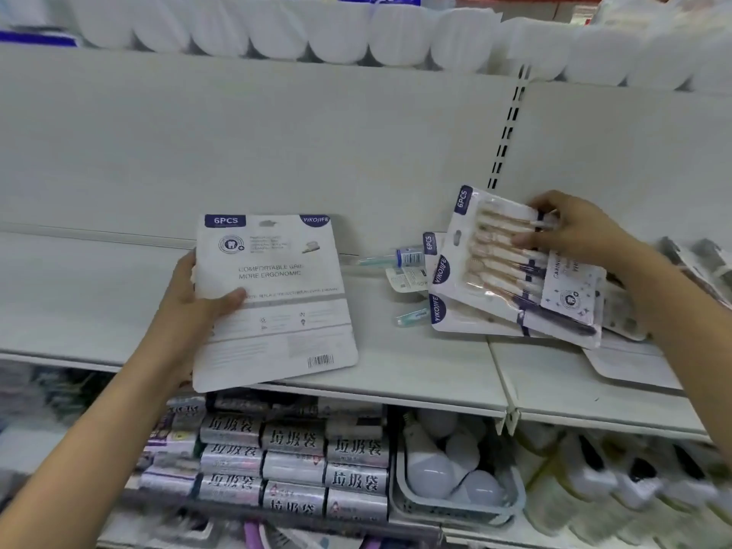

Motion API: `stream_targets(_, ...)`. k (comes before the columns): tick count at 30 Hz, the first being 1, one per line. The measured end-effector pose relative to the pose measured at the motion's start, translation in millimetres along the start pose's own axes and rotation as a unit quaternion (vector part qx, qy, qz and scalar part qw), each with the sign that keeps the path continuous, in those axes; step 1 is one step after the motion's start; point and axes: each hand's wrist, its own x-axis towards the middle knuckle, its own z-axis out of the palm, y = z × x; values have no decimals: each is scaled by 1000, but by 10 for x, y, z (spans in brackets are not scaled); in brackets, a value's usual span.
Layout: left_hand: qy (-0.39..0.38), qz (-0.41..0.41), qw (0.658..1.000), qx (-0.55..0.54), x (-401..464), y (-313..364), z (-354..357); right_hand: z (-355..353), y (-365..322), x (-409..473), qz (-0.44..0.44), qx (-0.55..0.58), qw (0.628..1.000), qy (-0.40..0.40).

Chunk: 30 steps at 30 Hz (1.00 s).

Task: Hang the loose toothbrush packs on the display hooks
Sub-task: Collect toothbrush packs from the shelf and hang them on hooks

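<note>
The left hand point(190, 295) has its grip clamped on 1 flat, glossy white toothbrush pack point(273, 299), printed back facing up, tilted above the shelf point(416, 362) edge. The right hand point(570, 231) pinches a second pack point(515, 267), clear plastic showing 6 brushes, atop a loose pile point(467, 318) on the smooth grey metal shelf.

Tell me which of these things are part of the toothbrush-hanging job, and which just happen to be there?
Part of the job:
- toothbrush pack held back-side out in the left hand
- toothbrush pack on top of the pile gripped by the right hand
- loose packs beneath it

Just lying about:
- single toothbrushes on the shelf
- bin-bag rolls
- basket of light bulbs
- white paper rolls on the top shelf
</note>
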Motion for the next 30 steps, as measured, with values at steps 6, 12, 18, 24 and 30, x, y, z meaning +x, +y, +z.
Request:
stream_targets(6,38,83,996,18,-108,169,-79,-14,-325,-137,-32,82,993,80)
stream_targets(12,56,95,994,6,-253,152,-234,194,-863,-300,-53,247,962,99)
stream_targets(18,122,106,987,15,-430,162,-705,664,-1402,-423,-77,342,937,-2)
stream_targets(24,195,112,974,25,-671,135,-1402,1267,-2048,-546,-105,435,888,-105)
stream_targets(30,250,110,962,25,-962,98,-2246,1972,-2724,-681,-116,486,850,-166)
